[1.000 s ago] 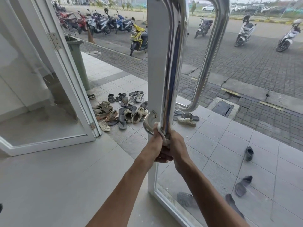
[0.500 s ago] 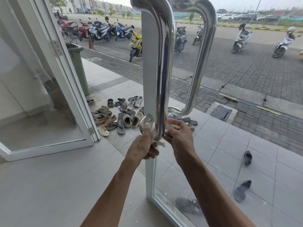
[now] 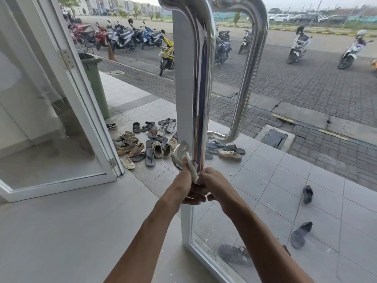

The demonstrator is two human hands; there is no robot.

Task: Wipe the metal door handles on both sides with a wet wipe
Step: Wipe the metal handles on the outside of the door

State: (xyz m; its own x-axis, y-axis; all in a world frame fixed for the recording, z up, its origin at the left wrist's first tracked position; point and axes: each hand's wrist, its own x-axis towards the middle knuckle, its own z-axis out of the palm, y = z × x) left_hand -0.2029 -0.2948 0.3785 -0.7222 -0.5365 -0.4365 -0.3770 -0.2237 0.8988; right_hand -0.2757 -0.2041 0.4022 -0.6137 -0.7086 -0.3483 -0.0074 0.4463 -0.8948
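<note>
- The left hand point(image 3: 184, 185) and right hand point(image 3: 214, 183) met at the bottom bend of the near door handle point(image 3: 201, 82).
- Both hands' fingers were curled, pinching a white wet wipe point(image 3: 191, 168) against the metal there.
- The far door handle point(image 3: 247, 74) stood behind the glass, untouched.
- Shoes point(image 3: 157, 144) lay scattered on the tiled floor point(image 3: 265, 176) outside.

Bright, even overcast daylight comes from the far outdoors; shadows are soft. The near handle point(image 3: 201, 82) shows streaked glare. Wide-angle distortion bends the edges; focus is sharp.
</note>
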